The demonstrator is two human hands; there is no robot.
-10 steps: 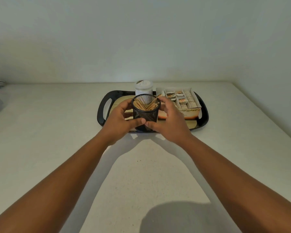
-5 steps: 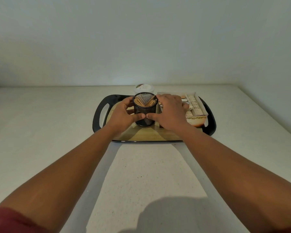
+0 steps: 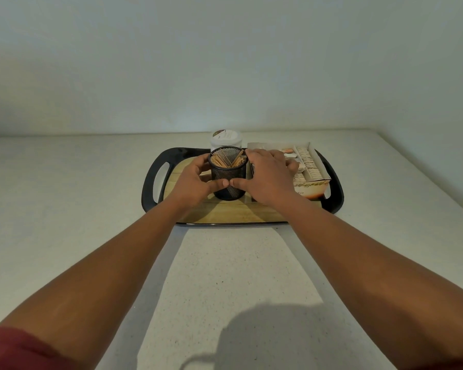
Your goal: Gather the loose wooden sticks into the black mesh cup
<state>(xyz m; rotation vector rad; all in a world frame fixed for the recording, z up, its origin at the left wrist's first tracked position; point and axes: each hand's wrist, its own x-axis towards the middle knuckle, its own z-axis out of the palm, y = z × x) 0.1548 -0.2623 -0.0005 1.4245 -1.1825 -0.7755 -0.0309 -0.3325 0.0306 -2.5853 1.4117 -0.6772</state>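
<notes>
The black mesh cup [image 3: 228, 174] stands upright on the wood-patterned floor of a black tray [image 3: 155, 182]. Several wooden sticks [image 3: 226, 159] lean inside it. My left hand [image 3: 195, 181] grips the cup from the left, and my right hand [image 3: 267, 177] grips it from the right. The two thumbs meet on the cup's near wall. No loose stick shows on the tray or the counter.
A white lidded jar [image 3: 226, 140] stands just behind the cup. An open box of tea sachets [image 3: 309, 166] fills the tray's right side, partly under my right hand. The tray sits on a pale speckled counter [image 3: 64, 209] that ends at a wall behind and on the right.
Both hands carried the cup from above the tray's near edge down onto the tray floor in front of the jar. Their grip on it is unchanged.
</notes>
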